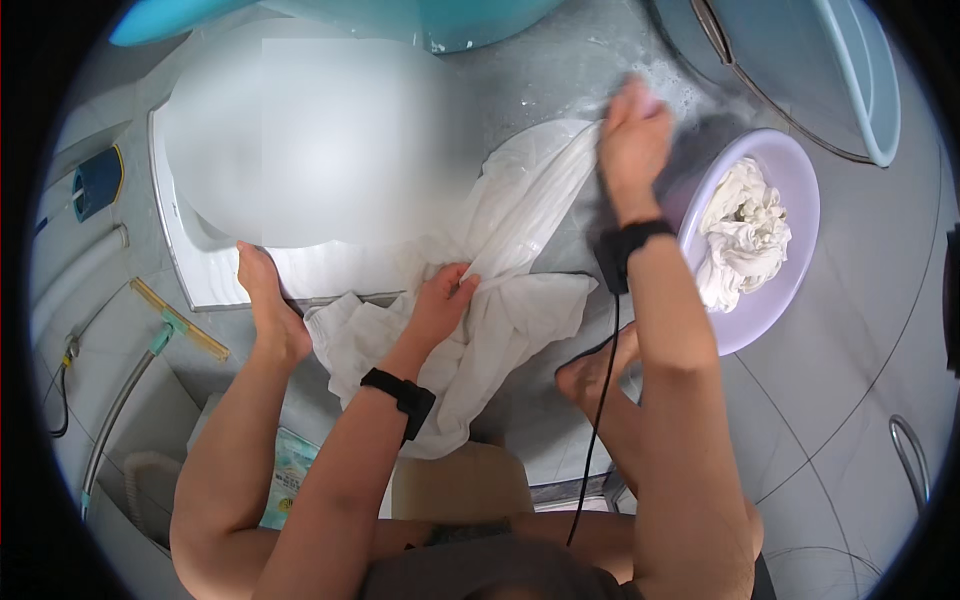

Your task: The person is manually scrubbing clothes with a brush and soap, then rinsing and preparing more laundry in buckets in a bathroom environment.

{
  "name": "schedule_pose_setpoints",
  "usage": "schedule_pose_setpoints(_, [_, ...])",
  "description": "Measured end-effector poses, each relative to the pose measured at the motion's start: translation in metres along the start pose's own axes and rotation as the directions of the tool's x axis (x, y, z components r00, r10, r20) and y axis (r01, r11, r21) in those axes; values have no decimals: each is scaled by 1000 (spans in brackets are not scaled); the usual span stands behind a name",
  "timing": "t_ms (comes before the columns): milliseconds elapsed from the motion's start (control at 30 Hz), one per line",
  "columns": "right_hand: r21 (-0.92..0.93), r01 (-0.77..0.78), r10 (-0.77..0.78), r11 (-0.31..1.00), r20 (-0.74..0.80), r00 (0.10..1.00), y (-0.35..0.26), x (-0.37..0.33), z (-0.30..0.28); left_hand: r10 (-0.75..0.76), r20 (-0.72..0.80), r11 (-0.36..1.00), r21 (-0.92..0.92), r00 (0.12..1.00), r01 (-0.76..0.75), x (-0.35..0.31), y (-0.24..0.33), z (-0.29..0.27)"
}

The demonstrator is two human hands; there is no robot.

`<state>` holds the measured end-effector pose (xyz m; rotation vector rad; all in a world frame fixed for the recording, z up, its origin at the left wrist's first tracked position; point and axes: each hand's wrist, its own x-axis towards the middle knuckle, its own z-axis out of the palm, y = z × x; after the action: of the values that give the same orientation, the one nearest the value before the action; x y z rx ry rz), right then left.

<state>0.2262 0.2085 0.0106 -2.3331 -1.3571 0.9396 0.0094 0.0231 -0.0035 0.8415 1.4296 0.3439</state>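
Observation:
A wet white garment [530, 310] is spread from between my legs up toward the right, one part of it stretched out long. Near its middle, my left hand [440, 305] has its fingers closed on the fabric. My right hand [635, 145] is at the upper end of the stretched part, curled and slightly blurred. A small pink thing [651, 103] shows at its fingers; its kind is not clear. Whether that hand also grips the cloth is hidden. A pale blurred patch covers the area left of the garment.
On the right stands a lavender basin [808, 215] with white laundry [745, 240] in it. Behind it is a large blue tub [880, 110]; a turquoise basin [470, 25] is at the far edge. A squeegee [180, 320] and a low white tray edge [165, 210] are on the left.

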Motion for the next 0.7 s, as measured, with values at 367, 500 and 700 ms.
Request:
schedule_pose_setpoints(367, [-182, 208, -182, 961, 152, 972, -12, -44, 25, 72, -56, 997, 37, 996, -70, 2, 0, 1])
schedule_pose_setpoints(500, [-374, 287, -364, 882, -155, 918, -14, -11, 14, 67, -57, 997, 53, 996, -64, 1, 5, -3])
schedule_pose_setpoints(700, [250, 294, -337, 923, 150, 930, -6, -113, -8, 178, -138, 975, -108, 974, -193, 4, 35, 18])
